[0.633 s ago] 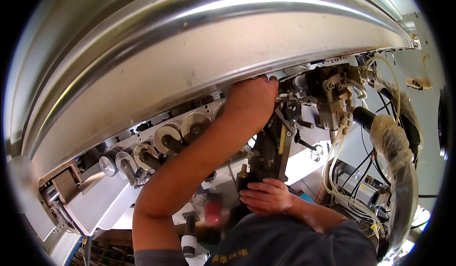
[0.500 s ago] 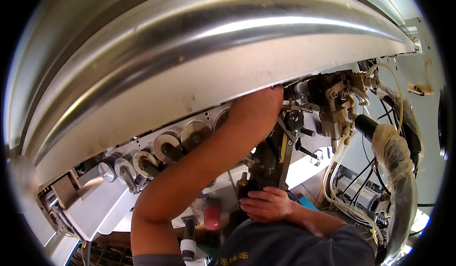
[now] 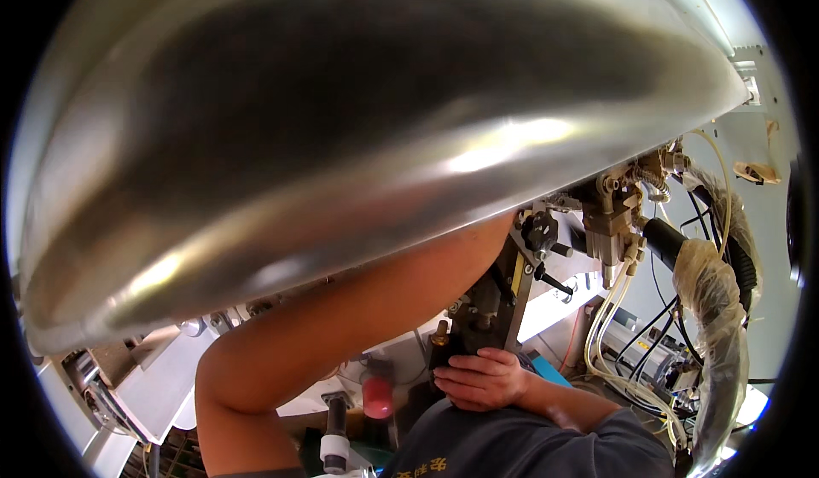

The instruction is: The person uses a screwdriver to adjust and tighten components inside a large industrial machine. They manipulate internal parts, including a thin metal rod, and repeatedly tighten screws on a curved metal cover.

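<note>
A big curved stainless steel cover (image 3: 367, 128) fills the upper part of the view. My left forearm (image 3: 341, 324) rises from the lower left and passes up behind the cover's rim, so my left hand is hidden. My right hand (image 3: 482, 380) sits low in the middle, its fingers curled onto the foot of a black metal bracket (image 3: 503, 295) that stands upright under the cover. A small brass fitting (image 3: 440, 336) sticks up just left of that hand.
Black knobs (image 3: 539, 231) and a grey valve block (image 3: 610, 222) with white tubes (image 3: 606, 333) and cables hang at the right. Beside them is a plastic-wrapped hose (image 3: 712, 307). A red cap (image 3: 376, 397) and a white machine panel (image 3: 162, 376) lie lower left.
The steel cover now fills much more of the view and hides the row of round fittings. My left hand has gone out of sight behind its rim. My right hand stays on the bracket.
</note>
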{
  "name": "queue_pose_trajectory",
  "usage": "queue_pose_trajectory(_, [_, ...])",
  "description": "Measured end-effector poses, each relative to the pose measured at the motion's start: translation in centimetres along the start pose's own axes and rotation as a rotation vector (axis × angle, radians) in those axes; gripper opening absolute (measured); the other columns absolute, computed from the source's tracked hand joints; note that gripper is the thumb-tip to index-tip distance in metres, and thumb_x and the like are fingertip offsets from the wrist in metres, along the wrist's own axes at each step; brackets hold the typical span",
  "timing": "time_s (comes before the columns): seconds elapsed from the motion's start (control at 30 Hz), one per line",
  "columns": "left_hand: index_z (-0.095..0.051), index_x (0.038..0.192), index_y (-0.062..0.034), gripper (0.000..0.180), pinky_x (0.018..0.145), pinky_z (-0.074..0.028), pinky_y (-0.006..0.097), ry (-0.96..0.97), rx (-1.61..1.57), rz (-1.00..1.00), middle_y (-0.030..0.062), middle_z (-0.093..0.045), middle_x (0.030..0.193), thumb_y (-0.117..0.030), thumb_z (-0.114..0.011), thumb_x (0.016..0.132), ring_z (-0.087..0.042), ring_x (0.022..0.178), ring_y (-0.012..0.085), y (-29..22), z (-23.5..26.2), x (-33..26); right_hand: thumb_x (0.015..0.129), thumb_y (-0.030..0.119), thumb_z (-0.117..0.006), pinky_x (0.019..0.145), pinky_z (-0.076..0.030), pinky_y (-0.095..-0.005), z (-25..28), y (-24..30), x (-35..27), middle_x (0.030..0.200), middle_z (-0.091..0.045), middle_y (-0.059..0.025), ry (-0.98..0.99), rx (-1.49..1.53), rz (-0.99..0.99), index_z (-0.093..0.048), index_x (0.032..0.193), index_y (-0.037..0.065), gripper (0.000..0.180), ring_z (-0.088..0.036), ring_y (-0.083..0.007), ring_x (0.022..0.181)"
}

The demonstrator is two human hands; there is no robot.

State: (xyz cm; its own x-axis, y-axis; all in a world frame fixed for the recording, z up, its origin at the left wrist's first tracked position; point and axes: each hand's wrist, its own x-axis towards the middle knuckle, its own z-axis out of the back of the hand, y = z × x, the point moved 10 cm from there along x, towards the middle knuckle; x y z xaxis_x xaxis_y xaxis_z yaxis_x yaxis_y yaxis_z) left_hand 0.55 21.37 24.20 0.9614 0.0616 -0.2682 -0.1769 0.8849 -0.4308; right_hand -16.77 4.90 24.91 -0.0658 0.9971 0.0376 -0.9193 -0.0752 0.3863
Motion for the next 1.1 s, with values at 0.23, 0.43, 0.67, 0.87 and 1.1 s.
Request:
queue_pose_trajectory(0.23, [-0.056, 0.126, -0.0014, 0.037, 0.072, -0.058, 0.046, -0.294, -0.021, -0.094, 0.0170, -0.066, 0.100, -0.005, -0.054, 0.089, -0.070, 0.084, 0.0366, 0.0, 2.3, -2.6, 0.082, 0.032, -0.069, 0.112, -0.028, -0.0343, 0.0, 0.0, -0.2, 0.121, -0.069, 0.0102, -0.034, 0.020, -0.003, -0.072, 0.111, 0.025, 0.031, -0.058, -0.0095, 0.116])
queue_pose_trajectory(0.43, [-0.060, 0.110, -0.0016, 0.023, 0.074, -0.054, 0.047, -0.414, -0.322, -0.086, 0.0176, -0.066, 0.089, -0.006, -0.053, 0.089, -0.067, 0.086, 0.0384, 0.2, 0.8, 0.2, 0.080, 0.033, -0.071, 0.112, -0.027, -0.0348, 0.1, 0.2, 0.0, 0.119, -0.070, 0.0104, -0.038, 0.005, -0.014, -0.072, 0.110, 0.025, 0.031, -0.059, -0.0095, 0.114])
queue_pose_trajectory(0.67, [-0.064, 0.109, -0.0015, 0.022, 0.075, -0.057, 0.044, -0.150, -0.261, -0.007, 0.0195, -0.069, 0.094, -0.006, -0.055, 0.090, -0.069, 0.090, 0.0361, 0.0, 0.8, 0.8, 0.081, 0.033, -0.071, 0.112, -0.028, -0.0349, -0.3, 0.6, -0.1, 0.119, -0.070, 0.0106, -0.027, -0.146, 0.087, -0.072, 0.110, 0.025, 0.031, -0.059, -0.0097, 0.114])
queue_pose_trajectory(0.87, [-0.067, 0.106, -0.0013, 0.021, 0.075, -0.059, 0.044, -0.045, -0.179, 0.040, 0.0197, -0.071, 0.098, -0.009, -0.056, 0.091, -0.071, 0.092, 0.0358, 0.2, -1.0, 1.9, 0.081, 0.033, -0.071, 0.111, -0.029, -0.0348, -0.4, 0.1, -0.1, 0.119, -0.070, 0.0105, -0.002, -0.002, -0.015, -0.073, 0.110, 0.025, 0.030, -0.059, -0.0097, 0.113])
queue_pose_trajectory(1.1, [-0.069, 0.105, -0.0040, 0.020, 0.072, -0.059, 0.043, -0.033, -0.163, 0.037, 0.0154, -0.071, 0.092, -0.011, -0.056, 0.091, -0.072, 0.088, 0.0333, -0.4, -1.1, 1.8, 0.081, 0.032, -0.071, 0.111, -0.029, -0.0348, -0.3, 0.2, -0.1, 0.119, -0.070, 0.0101, -0.004, -0.059, -0.001, -0.073, 0.110, 0.024, 0.031, -0.059, -0.0104, 0.114])
